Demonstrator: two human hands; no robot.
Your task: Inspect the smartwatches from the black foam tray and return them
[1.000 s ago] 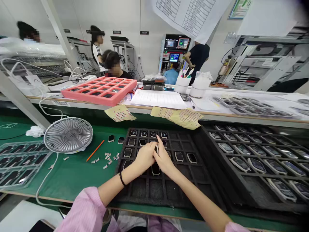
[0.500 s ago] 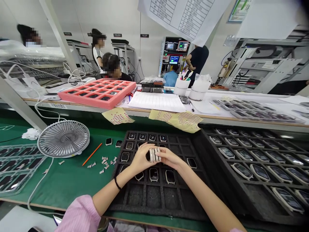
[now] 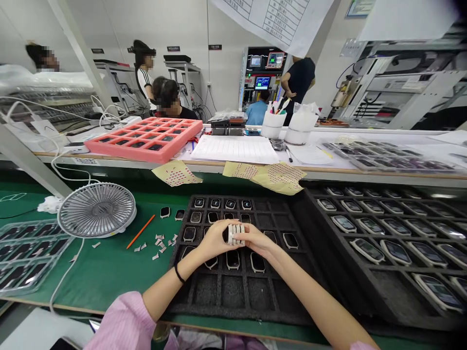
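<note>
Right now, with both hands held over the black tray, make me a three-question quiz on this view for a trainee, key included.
1. Multiple choice: what is held between the left hand and the right hand?
(a) a white cup
(b) a stack of watches
(c) a sheet of paper

2. True or false: the orange stick lies in the black tray.

3. Count: how many loose watches lie on the green table?

Key
1. b
2. False; the orange stick lies on the green table, between the fan and the black tray.
3. Two, side by side but apart, near the tray's far left corner.
</note>
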